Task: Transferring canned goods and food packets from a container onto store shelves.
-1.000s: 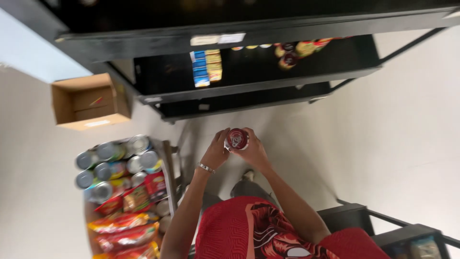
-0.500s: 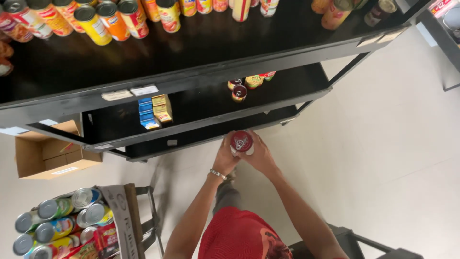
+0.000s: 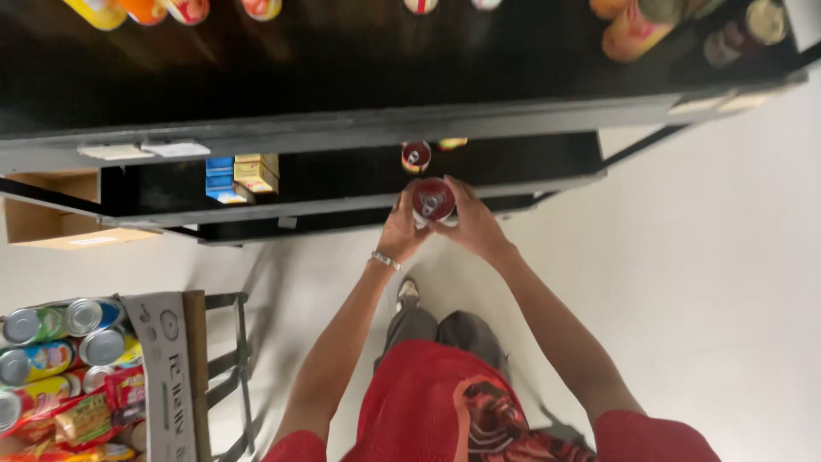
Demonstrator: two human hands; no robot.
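Red can (image 3: 434, 201) pinched between left hand (image 3: 400, 229) and right hand (image 3: 473, 224), both curled around it at the lower shelf (image 3: 342, 184) edge. Risk, as judged: nudging the neighbouring can (image 3: 416, 156) over.

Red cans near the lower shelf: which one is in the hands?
The red can at the shelf's front edge, gripped between the left hand and right hand. The other red can stands untouched farther back on the lower shelf.
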